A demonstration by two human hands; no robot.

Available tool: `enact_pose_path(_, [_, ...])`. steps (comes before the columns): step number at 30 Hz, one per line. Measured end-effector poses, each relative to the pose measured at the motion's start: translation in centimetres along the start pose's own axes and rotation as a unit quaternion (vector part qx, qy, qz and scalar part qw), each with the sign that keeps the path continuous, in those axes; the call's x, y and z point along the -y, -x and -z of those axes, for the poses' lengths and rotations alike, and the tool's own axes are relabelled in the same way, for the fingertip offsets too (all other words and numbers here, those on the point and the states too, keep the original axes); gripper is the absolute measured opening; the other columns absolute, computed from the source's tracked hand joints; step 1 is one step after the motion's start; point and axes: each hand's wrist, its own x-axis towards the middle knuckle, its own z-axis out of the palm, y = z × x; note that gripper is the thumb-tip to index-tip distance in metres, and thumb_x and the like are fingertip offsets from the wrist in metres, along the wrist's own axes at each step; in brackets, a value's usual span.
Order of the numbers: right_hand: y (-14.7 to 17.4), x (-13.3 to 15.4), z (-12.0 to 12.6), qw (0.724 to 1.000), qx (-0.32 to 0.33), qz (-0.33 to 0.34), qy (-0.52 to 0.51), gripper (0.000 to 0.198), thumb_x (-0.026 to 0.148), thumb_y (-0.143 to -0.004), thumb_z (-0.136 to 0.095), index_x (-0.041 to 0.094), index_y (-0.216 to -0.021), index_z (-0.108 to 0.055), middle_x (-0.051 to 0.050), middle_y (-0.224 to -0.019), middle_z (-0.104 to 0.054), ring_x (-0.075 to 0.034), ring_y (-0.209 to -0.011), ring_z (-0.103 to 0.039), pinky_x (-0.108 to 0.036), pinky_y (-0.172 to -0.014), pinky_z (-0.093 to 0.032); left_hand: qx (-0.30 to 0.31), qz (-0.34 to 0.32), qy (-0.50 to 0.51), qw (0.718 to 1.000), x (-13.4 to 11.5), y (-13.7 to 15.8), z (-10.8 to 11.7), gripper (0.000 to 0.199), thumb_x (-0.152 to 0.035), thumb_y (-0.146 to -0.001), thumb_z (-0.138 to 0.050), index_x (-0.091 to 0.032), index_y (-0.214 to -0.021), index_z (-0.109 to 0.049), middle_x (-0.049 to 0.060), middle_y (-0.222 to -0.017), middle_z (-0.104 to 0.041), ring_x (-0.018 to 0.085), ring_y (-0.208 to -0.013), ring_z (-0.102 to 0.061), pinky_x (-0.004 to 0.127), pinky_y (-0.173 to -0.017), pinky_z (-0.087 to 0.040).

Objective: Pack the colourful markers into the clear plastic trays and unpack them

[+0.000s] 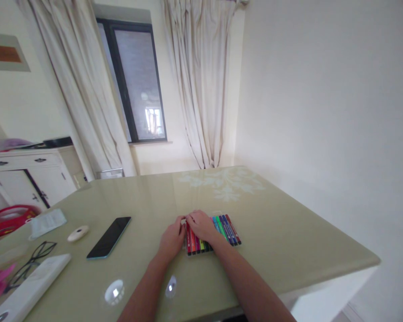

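A row of coloured marker pens (227,230) lies side by side in a shallow clear case (201,253) on the table, dark tips toward me. My left hand (172,237) is at the left edge of the case, its fingers bent against that side. Across the pens lies my right hand (201,225), fingers together and curled, fingertips at the upper ends of the red pens on the left. Whatever is under those fingertips is hidden. Both hands almost touch at the case's upper left corner.
Left of the hands lie a black phone (109,238), a small whitish oval object (78,233), a face mask (48,222), eyeglasses (33,259) and a long white object (33,286), perhaps a power strip. A wall (322,112) borders the glossy table (147,197) on the right.
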Motion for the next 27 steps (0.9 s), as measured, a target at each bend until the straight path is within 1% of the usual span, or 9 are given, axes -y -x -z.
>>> enact_pose_path(4, [0.0, -0.1, 0.2, 0.998, -0.037, -0.027, -0.053, 0.029, 0.027, -0.105, -0.046, 0.018, -0.086, -0.067, -0.004, -0.085, -0.069, -0.017, -0.08, -0.059, -0.027, -0.077, -0.042, 0.005, 0.002, -0.008, 1.0, -0.2, 0.1, 0.1, 0.04, -0.029, -0.101, -0.034, -0.022, -0.134, -0.056, 0.007, -0.092, -0.075, 0.024, -0.086, -0.07, 0.031, -0.076, -0.044])
enact_pose_path(9, [0.4, -0.2, 0.7, 0.987, -0.093, -0.032, -0.126, 0.022, 0.028, -0.101, -0.048, 0.019, -0.086, -0.063, -0.002, -0.087, -0.066, -0.015, -0.081, -0.057, -0.024, -0.075, -0.041, 0.01, 0.008, -0.015, 1.0, -0.4, 0.2, 0.2, 0.041, -0.03, -0.101, -0.034, -0.022, -0.135, -0.055, 0.008, -0.094, -0.075, 0.025, -0.09, -0.07, 0.032, -0.078, -0.045])
enact_pose_path(11, [0.5, -0.3, 0.6, 0.984, -0.096, -0.027, -0.15, 0.03, 0.033, -0.1, -0.049, 0.02, -0.076, -0.059, 0.001, -0.074, -0.061, -0.014, -0.072, -0.053, -0.024, -0.068, -0.039, 0.009, 0.013, -0.017, 1.0, -0.5, 0.2, 0.1, 0.041, -0.031, -0.101, -0.035, -0.023, -0.135, -0.056, 0.008, -0.094, -0.075, 0.025, -0.09, -0.071, 0.032, -0.078, -0.046])
enact_pose_path(14, [0.5, -0.6, 0.4, 0.979, -0.096, -0.029, -0.178, 0.047, 0.046, -0.097, -0.052, 0.021, -0.058, -0.049, 0.005, -0.056, -0.048, -0.013, -0.06, -0.045, -0.025, -0.058, -0.032, 0.0, 0.016, -0.015, 1.0, -0.6, 0.3, 0.1, 0.04, -0.032, -0.101, -0.036, -0.023, -0.133, -0.057, 0.007, -0.094, -0.075, 0.024, -0.089, -0.071, 0.032, -0.079, -0.047])
enact_pose_path(17, [0.2, -1.2, 0.2, 0.968, -0.136, -0.065, -0.203, 0.055, 0.055, -0.099, -0.045, 0.022, -0.055, -0.043, 0.005, -0.052, -0.04, -0.013, -0.056, -0.041, -0.026, -0.055, -0.029, -0.02, 0.009, -0.005, 1.0, -0.8, 0.3, 0.2, 0.04, -0.033, -0.101, -0.036, -0.022, -0.131, -0.059, 0.007, -0.093, -0.076, 0.025, -0.088, -0.071, 0.033, -0.081, -0.048])
enact_pose_path(20, [0.0, -1.9, 0.3, 0.949, -0.193, -0.115, -0.22, 0.057, 0.057, -0.103, -0.031, 0.023, -0.059, -0.043, 0.004, -0.055, -0.044, -0.014, -0.057, -0.045, -0.027, -0.057, -0.032, -0.054, -0.004, 0.01, 0.998, -1.2, 0.3, 0.7, 0.04, -0.037, -0.103, -0.033, -0.021, -0.126, -0.061, 0.009, -0.099, -0.076, 0.025, -0.092, -0.071, 0.036, -0.084, -0.049])
enact_pose_path(22, [0.0, -2.1, 0.5, 0.941, -0.216, -0.131, -0.227, 0.056, 0.056, -0.103, -0.029, 0.023, -0.062, -0.046, 0.002, -0.058, -0.049, -0.015, -0.06, -0.049, -0.027, -0.059, -0.035, -0.085, -0.019, 0.02, 0.996, -1.5, 0.4, 1.2, 0.045, -0.039, -0.105, -0.026, -0.02, -0.125, -0.062, 0.01, -0.11, -0.074, 0.025, -0.103, -0.068, 0.037, -0.091, -0.049])
enact_pose_path(24, [0.1, -1.9, 0.6, 0.94, -0.215, -0.123, -0.236, 0.053, 0.056, -0.102, -0.035, 0.022, -0.066, -0.052, 0.001, -0.062, -0.055, -0.016, -0.063, -0.053, -0.027, -0.062, -0.039, -0.107, -0.044, 0.026, 0.993, -2.0, 0.6, 1.5, 0.047, -0.041, -0.106, -0.023, -0.02, -0.126, -0.061, 0.011, -0.12, -0.07, 0.024, -0.113, -0.064, 0.037, -0.1, -0.046])
enact_pose_path(27, [0.4, -1.3, 0.8, 0.945, -0.189, -0.089, -0.253, 0.046, 0.054, -0.099, -0.046, 0.021, -0.07, -0.06, 0.001, -0.066, -0.062, -0.016, -0.065, -0.058, -0.026, -0.065, -0.044, -0.102, -0.104, -0.042, 0.988, -2.6, 0.8, 1.6, 0.043, -0.043, -0.106, -0.032, -0.022, -0.13, -0.061, 0.01, -0.122, -0.068, 0.026, -0.115, -0.06, 0.041, -0.105, -0.043])
